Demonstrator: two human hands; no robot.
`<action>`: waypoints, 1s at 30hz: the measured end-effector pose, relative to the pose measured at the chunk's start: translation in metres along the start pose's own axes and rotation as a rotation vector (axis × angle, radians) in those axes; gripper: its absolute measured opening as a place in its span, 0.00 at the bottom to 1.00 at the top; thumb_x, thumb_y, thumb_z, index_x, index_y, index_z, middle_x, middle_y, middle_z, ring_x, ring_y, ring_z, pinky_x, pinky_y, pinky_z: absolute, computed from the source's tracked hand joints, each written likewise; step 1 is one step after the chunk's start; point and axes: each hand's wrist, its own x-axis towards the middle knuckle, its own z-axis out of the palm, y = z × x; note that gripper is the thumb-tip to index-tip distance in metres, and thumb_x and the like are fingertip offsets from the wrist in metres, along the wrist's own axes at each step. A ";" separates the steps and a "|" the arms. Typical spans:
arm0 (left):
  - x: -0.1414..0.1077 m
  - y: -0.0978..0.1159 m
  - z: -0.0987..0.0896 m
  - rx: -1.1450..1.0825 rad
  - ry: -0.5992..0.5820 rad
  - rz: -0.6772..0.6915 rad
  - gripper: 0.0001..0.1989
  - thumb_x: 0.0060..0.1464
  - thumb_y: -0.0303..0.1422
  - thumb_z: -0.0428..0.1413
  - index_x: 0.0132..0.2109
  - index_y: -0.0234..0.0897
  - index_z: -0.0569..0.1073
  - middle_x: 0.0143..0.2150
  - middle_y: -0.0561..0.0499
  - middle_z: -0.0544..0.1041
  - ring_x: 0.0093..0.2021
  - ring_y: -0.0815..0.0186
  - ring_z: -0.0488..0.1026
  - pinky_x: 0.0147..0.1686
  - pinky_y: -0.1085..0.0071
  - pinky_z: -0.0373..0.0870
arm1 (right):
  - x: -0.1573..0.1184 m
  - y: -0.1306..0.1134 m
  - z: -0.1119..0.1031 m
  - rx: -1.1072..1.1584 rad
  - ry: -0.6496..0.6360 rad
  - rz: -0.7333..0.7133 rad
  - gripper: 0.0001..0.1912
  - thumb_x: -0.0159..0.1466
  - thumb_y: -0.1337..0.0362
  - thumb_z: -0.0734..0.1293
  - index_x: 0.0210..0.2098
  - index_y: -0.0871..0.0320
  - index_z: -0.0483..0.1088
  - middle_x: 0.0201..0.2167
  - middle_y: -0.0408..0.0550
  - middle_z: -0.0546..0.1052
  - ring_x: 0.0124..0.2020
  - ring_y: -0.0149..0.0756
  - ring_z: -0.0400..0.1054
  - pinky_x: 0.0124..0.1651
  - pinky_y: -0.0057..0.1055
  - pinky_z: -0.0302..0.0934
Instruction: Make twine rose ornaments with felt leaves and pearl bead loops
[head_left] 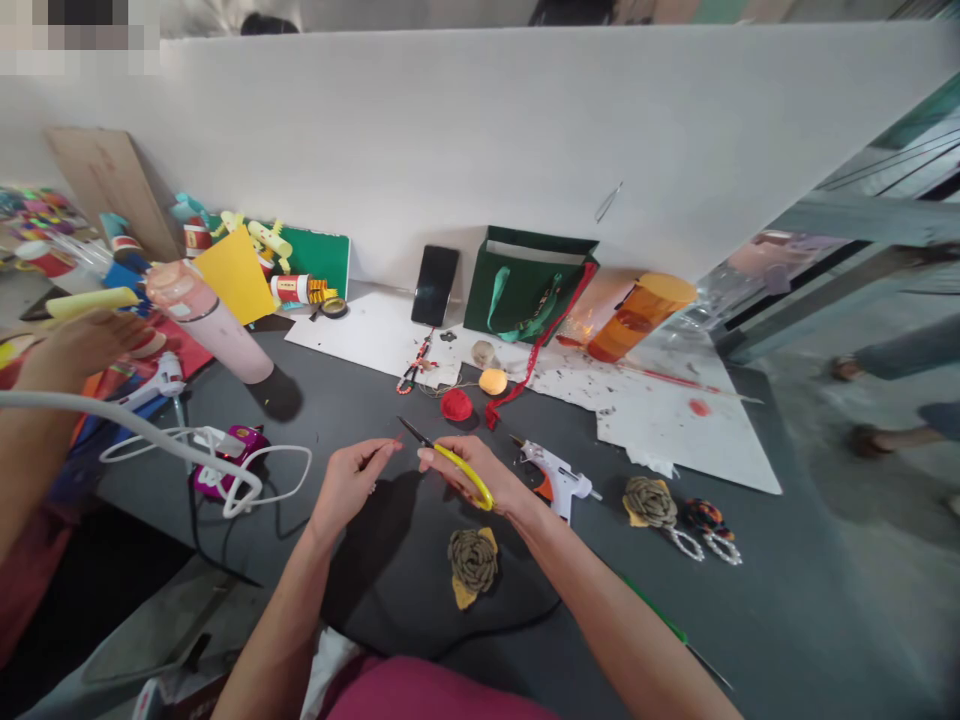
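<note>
My right hand (469,470) is closed around yellow-handled scissors (476,482), whose dark blades point up and left. My left hand (352,480) is closed in a pinch, with a thin reddish piece at its fingertips, close to the blade tips. It is too small to tell whether this is thread. Below the hands lies a grey-brown fabric flower (473,562) with yellow leaves. Just beyond the scissors sit a ball of red yarn (456,404) and a ball of yellow-orange yarn (493,381). Right of my right hand rests a white glue gun (556,480) with an orange trigger.
Two finished-looking flowers, one grey-brown (649,502) and one dark multicoloured (707,518), lie at right with beaded loops. Behind stand a phone (435,286), green gift bag (517,285) and orange cylinder (641,318). At left are a pink bottle (217,325), white cable (172,436) and another person's hand (90,345).
</note>
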 end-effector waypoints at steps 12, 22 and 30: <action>-0.014 0.011 -0.004 -0.005 0.241 0.059 0.17 0.55 0.43 0.53 0.38 0.36 0.80 0.38 0.48 0.82 0.40 0.61 0.76 0.42 0.69 0.70 | 0.006 0.007 -0.010 -1.058 0.269 -0.098 0.16 0.63 0.68 0.66 0.51 0.59 0.65 0.44 0.54 0.74 0.45 0.42 0.69 0.45 0.31 0.61; -0.021 0.008 0.000 -0.031 0.232 0.033 0.17 0.55 0.43 0.53 0.39 0.35 0.80 0.35 0.49 0.81 0.34 0.64 0.75 0.30 0.72 0.69 | 0.022 -0.003 0.014 -1.101 0.337 -0.051 0.14 0.66 0.65 0.61 0.52 0.58 0.64 0.45 0.53 0.72 0.45 0.40 0.70 0.47 0.31 0.64; -0.020 0.012 0.003 -0.046 0.223 0.031 0.18 0.53 0.44 0.54 0.38 0.34 0.80 0.35 0.47 0.81 0.32 0.63 0.74 0.26 0.74 0.67 | 0.037 -0.015 0.052 -1.143 0.351 -0.021 0.09 0.66 0.69 0.59 0.44 0.63 0.67 0.42 0.59 0.73 0.45 0.47 0.68 0.43 0.38 0.65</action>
